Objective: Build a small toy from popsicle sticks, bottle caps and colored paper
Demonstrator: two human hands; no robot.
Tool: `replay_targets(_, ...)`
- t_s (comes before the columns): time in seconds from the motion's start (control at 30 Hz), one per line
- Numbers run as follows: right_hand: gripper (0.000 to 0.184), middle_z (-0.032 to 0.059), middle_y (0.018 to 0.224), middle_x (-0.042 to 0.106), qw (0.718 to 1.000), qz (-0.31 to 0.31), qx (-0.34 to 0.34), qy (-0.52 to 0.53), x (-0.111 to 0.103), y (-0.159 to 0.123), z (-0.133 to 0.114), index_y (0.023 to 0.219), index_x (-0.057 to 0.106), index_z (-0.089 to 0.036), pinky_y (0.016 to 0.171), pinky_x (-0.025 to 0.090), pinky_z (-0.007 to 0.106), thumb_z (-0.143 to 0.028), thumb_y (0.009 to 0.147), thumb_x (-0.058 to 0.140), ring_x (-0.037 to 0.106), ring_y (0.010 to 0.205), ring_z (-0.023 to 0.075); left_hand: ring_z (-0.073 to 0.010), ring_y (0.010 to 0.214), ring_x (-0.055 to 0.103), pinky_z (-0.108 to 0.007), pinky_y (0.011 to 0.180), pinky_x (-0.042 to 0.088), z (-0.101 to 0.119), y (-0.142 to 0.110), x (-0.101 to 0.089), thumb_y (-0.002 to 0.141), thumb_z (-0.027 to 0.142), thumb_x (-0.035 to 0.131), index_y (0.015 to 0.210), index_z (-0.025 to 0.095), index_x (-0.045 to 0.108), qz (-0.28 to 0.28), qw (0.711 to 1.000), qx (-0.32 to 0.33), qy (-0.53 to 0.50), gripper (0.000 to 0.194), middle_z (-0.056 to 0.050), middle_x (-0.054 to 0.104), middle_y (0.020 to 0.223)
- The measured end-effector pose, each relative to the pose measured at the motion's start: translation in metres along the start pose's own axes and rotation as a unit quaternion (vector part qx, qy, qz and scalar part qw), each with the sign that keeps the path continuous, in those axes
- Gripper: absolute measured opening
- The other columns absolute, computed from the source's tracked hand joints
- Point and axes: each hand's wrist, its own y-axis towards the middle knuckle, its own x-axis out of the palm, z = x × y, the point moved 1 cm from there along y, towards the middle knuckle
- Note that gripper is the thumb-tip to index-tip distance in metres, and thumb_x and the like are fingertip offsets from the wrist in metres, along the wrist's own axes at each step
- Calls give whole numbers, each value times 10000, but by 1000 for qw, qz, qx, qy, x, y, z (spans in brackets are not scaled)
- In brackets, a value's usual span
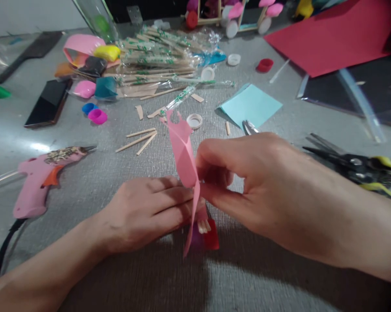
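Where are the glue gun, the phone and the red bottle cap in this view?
Glue gun [33, 188]: head view, on its pink handle.
Phone [49, 102]: head view, middle of its dark screen.
Red bottle cap [265, 65]: head view, on its side wall.

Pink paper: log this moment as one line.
pink paper: upright | left hand: palm down at paper | right hand: fingers bent at paper | glue gun: lying at left

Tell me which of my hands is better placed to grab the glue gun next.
Probably your left hand: the glue gun lies on that side, while your right hand is beyond the pink paper.
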Motion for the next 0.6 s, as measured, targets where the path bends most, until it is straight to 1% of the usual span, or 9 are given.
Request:
replay_targets(0.13, 234, -51, 664, 594, 1000, -4, -1, 7, 1, 0, 1, 715, 536, -216, 524, 266, 310, -105, 883, 654, 490, 556, 114, -127, 824, 711, -215, 675, 533, 0, 0, 1, 1077, 181, 441, 1101, 195, 701, 3, 1000, -19, 0, 261, 3, 796, 997)
replay_targets(0.23, 236, -48, 675, 608, 1000, 6, -8, 6, 3, 0, 1, 710, 540, -218, 525, 265, 314, -86, 859, 666, 512, 574, 120, -163, 803, 711, -273, 638, 519, 2, 1, 0, 1081, 185, 420, 1131, 194, 694, 17, 1000, 0, 26, 278, 1, 807, 1006)
replay_targets(0.33, 255, -52, 650, 598, 1000, 17, -12, -1, 4, 0, 1, 695, 525, -222, 519, 260, 310, -98, 867, 667, 502, 550, 119, -166, 782, 709, -291, 608, 507, 4, 0, 1, 1093, 205, 396, 1144, 204, 668, -1, 999, 14, 32, 276, 2, 807, 996)
replay_targets(0.4, 269, -55, 633, 588, 1000, 15, -10, -4, 4, 0, 1, 687, 512, -221, 514, 256, 308, -95, 870, 663, 495, 536, 115, -161, 788, 722, -288, 606, 512, 4, 0, 3, 1101, 227, 386, 1114, 217, 652, -10, 1000, 9, 24, 267, 10, 803, 970)
replay_targets(0.5, 199, -54, 648, 596, 1000, 18, -9, -8, 2, -1, 1, 759, 549, -218, 506, 253, 309, -111, 866, 678, 495, 534, 115, -171, 824, 744, -294, 612, 533, 3, -2, 4, 1092, 227, 408, 1079, 224, 636, -7, 999, 11, 33, 229, 11, 802, 959)
replay_targets(0.6, 127, -44, 679, 620, 1000, 24, 0, -13, 1, -3, 4, 832, 591, -215, 500, 266, 302, -157, 875, 695, 492, 527, 117, -170, 888, 759, -288, 658, 570, 1, -4, 4, 1084, 221, 422, 1105, 239, 629, 1, 999, 23, 30, 209, 15, 801, 947)
